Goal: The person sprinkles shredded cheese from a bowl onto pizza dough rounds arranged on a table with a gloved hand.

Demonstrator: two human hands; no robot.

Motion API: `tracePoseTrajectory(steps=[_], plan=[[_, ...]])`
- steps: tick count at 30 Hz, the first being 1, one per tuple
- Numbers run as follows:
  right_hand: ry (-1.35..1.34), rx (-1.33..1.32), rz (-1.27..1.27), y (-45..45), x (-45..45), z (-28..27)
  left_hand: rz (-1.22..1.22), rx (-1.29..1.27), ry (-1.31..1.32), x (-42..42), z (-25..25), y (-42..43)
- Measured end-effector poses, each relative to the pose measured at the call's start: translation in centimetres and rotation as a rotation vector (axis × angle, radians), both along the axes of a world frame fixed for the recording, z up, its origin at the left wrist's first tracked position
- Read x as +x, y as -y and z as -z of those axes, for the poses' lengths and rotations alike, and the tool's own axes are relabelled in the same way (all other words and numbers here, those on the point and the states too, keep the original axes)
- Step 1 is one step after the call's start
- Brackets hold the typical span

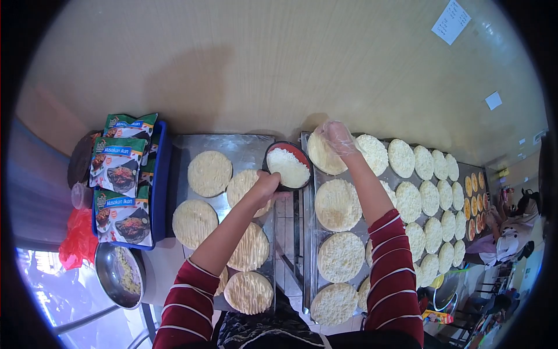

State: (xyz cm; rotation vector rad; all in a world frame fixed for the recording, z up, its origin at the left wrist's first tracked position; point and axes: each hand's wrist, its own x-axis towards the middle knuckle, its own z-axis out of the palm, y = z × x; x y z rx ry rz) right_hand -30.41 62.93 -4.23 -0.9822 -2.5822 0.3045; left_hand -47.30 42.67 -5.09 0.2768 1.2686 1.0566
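Observation:
My left hand (268, 187) grips the near left rim of a bowl (289, 165), dark outside and red inside, with white shredded topping in it. The bowl is over the gap between two metal trays. My right hand (338, 137), in a clear plastic glove, is over a round flat base (323, 152) at the right tray's far left corner. Its fingers are bunched downward; what they hold, if anything, is hidden. Below that base lies another round (337, 205) with topping. On the left tray, rounds (210, 174) carry thin pale stripes.
A blue bin (163, 168) with green-and-white packets (123, 166) stands at left, above a steel bowl (120, 276). More topped rounds (401, 158) fill the right tray (310, 273). A co-worker (514, 224) is near orange-topped rounds at far right.

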Motion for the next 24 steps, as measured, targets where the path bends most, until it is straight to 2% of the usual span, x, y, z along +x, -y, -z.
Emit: tracePoseTrajectory(steps=[2,5,8,10,16,19,20,22,24], plan=[[-0.059,-0.029,-0.049,0.7,-0.1,-0.3,-0.003,0.006,0.005,0.0,-0.4,0.1],[0.065,-0.050,-0.036,1.9,-0.4,-0.7,0.006,0.012,0.002,-0.1,-0.3,0.2],[-0.025,0.093,-0.165,1.7,0.1,1.0,0.022,0.010,-0.013,-0.2,0.0,0.1],[0.063,0.015,-0.041,1.8,0.2,1.1,0.037,-0.001,-0.019,-0.1,0.1,0.0],[0.092,-0.163,-0.079,3.0,1.0,0.2,0.022,0.022,-0.015,0.2,0.3,-0.1],[0.041,-0.027,-0.214,4.1,1.7,0.3,0.021,0.028,0.015,0.3,-0.2,0.4],[0.042,-0.027,-0.214,4.4,2.1,0.5,0.021,0.028,0.016,0.4,-0.4,0.5],[0.140,-0.166,-0.009,5.2,2.4,-0.3,0.023,0.036,0.010,0.4,-0.3,0.6],[0.141,-0.105,-0.064,5.3,2.7,-0.7,0.027,0.033,0.001,0.4,-0.1,0.7]])
